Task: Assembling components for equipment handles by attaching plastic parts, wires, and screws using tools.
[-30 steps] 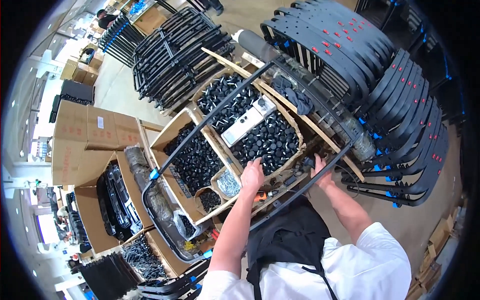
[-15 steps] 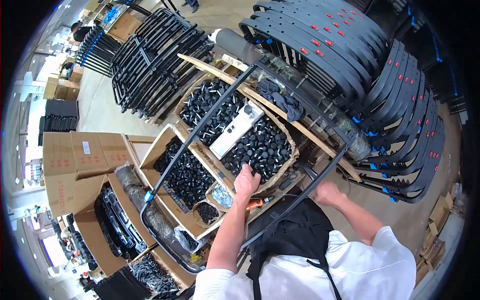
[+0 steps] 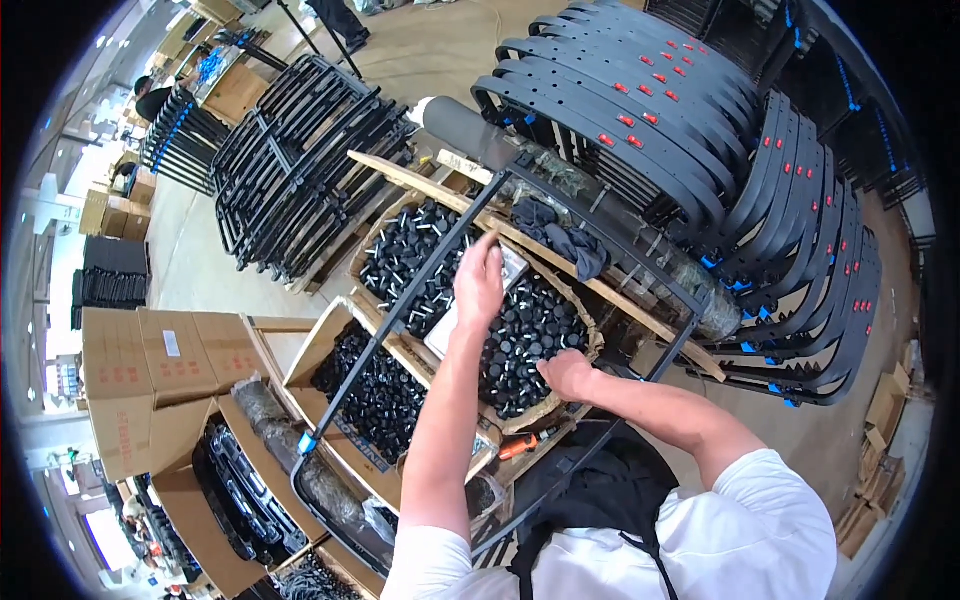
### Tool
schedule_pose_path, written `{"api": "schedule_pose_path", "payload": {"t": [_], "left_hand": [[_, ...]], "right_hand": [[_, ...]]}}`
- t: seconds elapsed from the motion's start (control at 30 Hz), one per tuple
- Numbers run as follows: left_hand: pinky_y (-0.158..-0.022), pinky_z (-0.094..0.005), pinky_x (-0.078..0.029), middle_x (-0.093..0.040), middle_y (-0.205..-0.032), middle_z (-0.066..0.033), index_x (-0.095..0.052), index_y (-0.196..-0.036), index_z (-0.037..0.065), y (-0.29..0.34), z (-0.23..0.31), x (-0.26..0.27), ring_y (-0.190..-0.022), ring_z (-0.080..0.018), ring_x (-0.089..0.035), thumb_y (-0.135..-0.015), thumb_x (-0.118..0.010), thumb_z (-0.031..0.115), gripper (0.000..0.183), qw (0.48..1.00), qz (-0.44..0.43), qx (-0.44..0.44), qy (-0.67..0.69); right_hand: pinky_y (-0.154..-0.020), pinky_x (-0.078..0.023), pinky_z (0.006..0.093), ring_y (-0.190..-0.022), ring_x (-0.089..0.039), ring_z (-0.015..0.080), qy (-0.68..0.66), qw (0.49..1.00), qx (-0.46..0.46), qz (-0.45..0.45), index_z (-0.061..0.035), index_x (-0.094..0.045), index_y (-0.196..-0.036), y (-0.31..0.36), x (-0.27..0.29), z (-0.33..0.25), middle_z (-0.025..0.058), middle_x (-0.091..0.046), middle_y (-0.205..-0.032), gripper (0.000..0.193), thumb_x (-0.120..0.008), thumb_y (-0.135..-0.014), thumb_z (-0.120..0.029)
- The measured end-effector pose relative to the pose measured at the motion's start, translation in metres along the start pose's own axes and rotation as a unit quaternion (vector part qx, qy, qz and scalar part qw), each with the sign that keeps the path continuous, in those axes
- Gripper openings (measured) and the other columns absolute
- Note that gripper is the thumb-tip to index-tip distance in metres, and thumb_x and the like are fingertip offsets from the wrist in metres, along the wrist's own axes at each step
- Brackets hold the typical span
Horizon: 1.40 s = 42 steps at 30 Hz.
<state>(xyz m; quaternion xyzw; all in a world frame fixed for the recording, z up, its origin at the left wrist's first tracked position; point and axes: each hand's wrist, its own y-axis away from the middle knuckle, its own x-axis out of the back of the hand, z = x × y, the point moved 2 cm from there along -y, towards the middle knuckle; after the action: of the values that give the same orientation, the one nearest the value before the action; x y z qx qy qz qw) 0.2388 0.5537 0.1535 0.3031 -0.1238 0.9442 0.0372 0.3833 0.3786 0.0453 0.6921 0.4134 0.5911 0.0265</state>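
Note:
My left hand (image 3: 478, 285) hangs over the upper end of a white rectangular block (image 3: 514, 266), beside the black tubular metal frame (image 3: 385, 330). Its fingers are drawn together, and whatever they hold is hidden. With bent fingertips, my right hand (image 3: 566, 376) touches the pile of round black screw-in feet (image 3: 525, 330) in the right bin. Its fingers are closed, and I cannot make out what is between them. Similar black feet (image 3: 410, 245), with bright metal studs, fill the upper bin. The frame lies tilted across the bins.
Another bin of small black parts (image 3: 370, 390) stands at left. An orange-handled tool (image 3: 518, 447) lies near my waist. A wooden plank (image 3: 620, 297) runs behind the bins, with dark cloth (image 3: 555, 240) beside it. Curved black frames (image 3: 620, 110) are stacked at right.
My left hand has moved up and away from the black feet to above the white block. My right hand has come in from the right side of the frame to the feet.

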Motion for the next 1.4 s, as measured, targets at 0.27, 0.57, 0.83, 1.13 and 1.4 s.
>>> {"api": "schedule_pose_path", "payload": {"t": [0.27, 0.57, 0.83, 1.13, 1.4], "left_hand": [[-0.104, -0.0457, -0.052, -0.071, -0.128, -0.0243, -0.06, -0.14, 0.006, -0.123, -0.028, -0.023, -0.121, -0.0415, -0.067, -0.106, -0.059, 0.019, 0.036, 0.999, 0.008, 0.042, 0.006], [-0.103, -0.0379, -0.051, -0.071, -0.129, -0.016, -0.06, -0.143, 0.009, -0.152, -0.043, -0.052, -0.115, -0.0301, -0.069, -0.107, -0.059, 0.018, 0.038, 0.999, -0.041, 0.029, 0.016], [-0.104, -0.0433, -0.052, -0.064, -0.137, -0.0157, -0.063, -0.141, 0.018, -0.15, -0.046, -0.051, -0.123, -0.0385, -0.064, -0.104, -0.056, 0.007, 0.039, 0.995, -0.076, -0.062, -0.038], [-0.105, -0.041, -0.051, -0.064, -0.126, -0.014, -0.07, -0.137, 0.021, -0.153, -0.054, -0.053, -0.12, -0.0333, -0.064, -0.106, -0.061, 0.028, 0.033, 0.999, -0.019, -0.041, -0.014], [-0.109, -0.0387, -0.049, -0.068, -0.137, -0.0097, -0.063, -0.142, 0.015, -0.157, -0.071, -0.065, -0.122, -0.0272, -0.066, -0.108, -0.055, 0.018, 0.034, 0.99, -0.066, 0.032, 0.124]], "right_hand": [[-0.088, -0.055, 0.0454, -0.097, -0.073, 0.0319, -0.499, 0.857, -0.078, 0.103, -0.0057, -0.068, -0.123, 0.065, 0.058, 0.018, 0.0156, -0.075, -0.102, 0.029, -0.064, -0.098, -0.021], [-0.079, -0.054, 0.037, -0.086, -0.065, 0.0189, -0.546, 0.794, -0.211, 0.162, -0.0059, -0.066, -0.123, 0.162, 0.063, 0.052, 0.0084, -0.069, -0.1, 0.041, -0.076, -0.095, -0.033], [-0.076, -0.053, 0.0349, -0.087, -0.064, 0.0198, -0.48, 0.81, -0.192, 0.277, -0.005, -0.073, -0.12, 0.204, 0.079, 0.062, 0.0085, -0.064, -0.102, 0.032, -0.076, -0.091, -0.019], [-0.075, -0.053, 0.0336, -0.086, -0.062, 0.0187, -0.404, 0.801, -0.258, 0.36, -0.0024, -0.068, -0.123, 0.237, 0.09, 0.095, 0.0088, -0.06, -0.106, 0.033, -0.07, -0.091, -0.01], [-0.075, -0.053, 0.0333, -0.082, -0.062, 0.0195, -0.299, 0.797, -0.322, 0.414, -0.0027, -0.066, -0.123, 0.263, 0.086, 0.134, 0.0101, -0.059, -0.116, 0.032, -0.066, -0.092, -0.008]]}}
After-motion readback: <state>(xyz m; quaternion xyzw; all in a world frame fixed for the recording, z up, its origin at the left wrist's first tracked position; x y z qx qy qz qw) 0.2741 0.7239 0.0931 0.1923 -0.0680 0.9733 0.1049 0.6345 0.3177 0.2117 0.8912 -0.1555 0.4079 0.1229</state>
